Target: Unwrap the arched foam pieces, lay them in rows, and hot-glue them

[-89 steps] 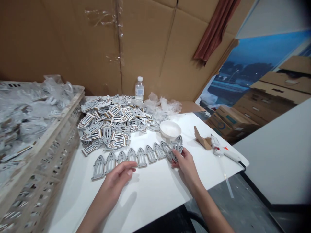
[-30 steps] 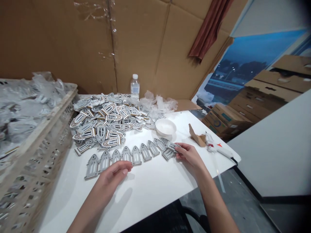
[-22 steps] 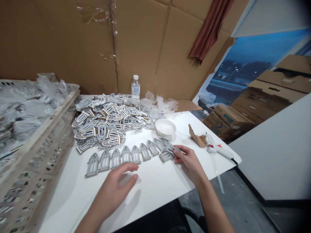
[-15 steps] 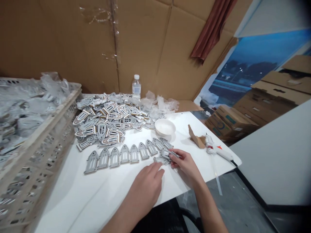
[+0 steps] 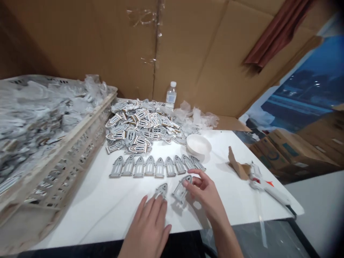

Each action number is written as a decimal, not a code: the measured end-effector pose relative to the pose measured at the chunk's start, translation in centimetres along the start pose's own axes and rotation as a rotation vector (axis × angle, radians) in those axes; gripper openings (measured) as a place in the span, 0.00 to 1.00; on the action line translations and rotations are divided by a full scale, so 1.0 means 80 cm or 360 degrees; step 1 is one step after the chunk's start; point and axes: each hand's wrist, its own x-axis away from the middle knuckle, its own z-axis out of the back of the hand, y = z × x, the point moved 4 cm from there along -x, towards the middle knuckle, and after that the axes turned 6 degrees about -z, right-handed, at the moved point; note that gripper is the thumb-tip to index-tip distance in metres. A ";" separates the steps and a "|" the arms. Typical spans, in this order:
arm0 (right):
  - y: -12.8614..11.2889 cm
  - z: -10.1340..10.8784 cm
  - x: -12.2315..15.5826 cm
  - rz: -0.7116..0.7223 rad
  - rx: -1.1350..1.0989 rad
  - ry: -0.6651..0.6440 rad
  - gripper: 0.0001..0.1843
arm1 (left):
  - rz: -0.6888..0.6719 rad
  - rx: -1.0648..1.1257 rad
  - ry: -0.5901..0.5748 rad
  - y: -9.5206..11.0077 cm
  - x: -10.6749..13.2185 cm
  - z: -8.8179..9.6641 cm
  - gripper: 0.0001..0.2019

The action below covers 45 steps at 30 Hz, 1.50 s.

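The left hand [image 5: 150,220] rests flat, released, touching a lone arch piece [image 5: 161,189]. The right hand [image 5: 206,194] pinches a tilted arch piece [image 5: 180,191].

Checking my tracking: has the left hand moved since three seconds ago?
Yes. The left hand has drawn back from the arch row toward the table's near edge, onto a loose arch.

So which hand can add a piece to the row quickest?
Probably the right hand: it pinches a piece, tilted up, near the row. The left hand lies flat, fingertips on a second piece.
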 end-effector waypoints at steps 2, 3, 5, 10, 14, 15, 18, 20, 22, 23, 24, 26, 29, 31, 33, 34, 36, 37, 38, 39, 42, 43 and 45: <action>0.007 -0.038 -0.001 -0.0040 0.0023 -0.0165 0.21 | 0.0087 -0.0138 0.0083 -0.020 0.030 0.010 0.21; 0.012 -0.058 -0.002 -0.0058 0.0040 -0.0256 0.20 | 0.0140 -0.0178 0.0108 -0.030 0.044 0.015 0.21; 0.022 -0.099 -0.004 -0.0091 0.0090 -0.0393 0.19 | 0.0266 -0.0210 0.0110 -0.050 0.069 0.023 0.22; 0.030 -0.179 -0.007 -0.0061 0.0289 -0.0460 0.19 | 0.0586 -0.0066 0.0132 -0.084 0.111 0.032 0.25; 0.017 -0.212 -0.004 0.0049 0.0515 -0.0332 0.20 | 0.0728 0.0106 0.0217 -0.098 0.124 0.032 0.26; 0.014 -0.218 -0.003 0.0078 0.0581 -0.0296 0.20 | 0.0748 0.0149 0.0229 -0.101 0.126 0.033 0.26; 0.006 -0.229 -0.003 0.0180 0.0799 -0.0214 0.17 | 0.0785 0.0243 0.0262 -0.110 0.128 0.035 0.25; 0.003 -0.234 -0.004 0.0254 0.0943 -0.0183 0.13 | 0.0804 0.0284 0.0288 -0.115 0.128 0.038 0.24; 0.002 -0.238 -0.004 0.0317 0.1074 -0.0161 0.11 | 0.0796 0.0311 0.0305 -0.118 0.128 0.039 0.22; 0.002 -0.239 -0.004 0.0342 0.1137 -0.0148 0.11 | 0.0776 0.0314 0.0320 -0.118 0.128 0.040 0.22; 0.001 -0.240 -0.003 0.0361 0.1201 -0.0135 0.11 | 0.0752 0.0316 0.0328 -0.119 0.127 0.040 0.21; -0.002 -0.239 -0.003 0.0397 0.1328 -0.0104 0.10 | 0.0715 0.0321 0.0339 -0.119 0.127 0.040 0.21; -0.016 -0.235 -0.008 0.0471 0.1472 -0.0078 0.08 | 0.0671 0.0344 0.0355 -0.119 0.129 0.039 0.21; -0.032 -0.226 -0.021 0.0514 0.1524 -0.0034 0.10 | 0.0650 0.0359 0.0368 -0.119 0.130 0.039 0.21; -0.049 -0.213 -0.042 0.0516 0.1570 0.0069 0.14 | 0.0633 0.0373 0.0381 -0.119 0.130 0.039 0.21; -0.057 -0.206 -0.055 0.0503 0.1596 0.0123 0.16 | 0.0637 0.0380 0.0375 -0.119 0.131 0.039 0.21; -0.068 -0.194 -0.080 0.0470 0.1647 0.0191 0.20 | 0.0644 0.0392 0.0372 -0.120 0.131 0.039 0.21; -0.071 -0.191 -0.090 0.0465 0.1665 0.0194 0.22 | 0.0642 0.0396 0.0375 -0.120 0.131 0.040 0.20; -0.073 -0.189 -0.099 0.0475 0.1680 0.0184 0.25 | 0.0644 0.0398 0.0374 -0.121 0.130 0.040 0.20; -0.073 -0.189 -0.106 0.0495 0.1692 0.0159 0.27 | 0.0646 0.0395 0.0377 -0.121 0.130 0.041 0.19; -0.070 -0.195 -0.116 0.0592 0.1724 0.0051 0.25 | 0.0646 0.0358 0.0392 -0.121 0.128 0.044 0.18; -0.068 -0.197 -0.118 0.0626 0.1735 0.0023 0.22 | 0.0643 0.0342 0.0395 -0.121 0.128 0.045 0.17; -0.066 -0.201 -0.122 0.0692 0.1755 -0.0008 0.18 | 0.0625 0.0325 0.0397 -0.121 0.127 0.047 0.17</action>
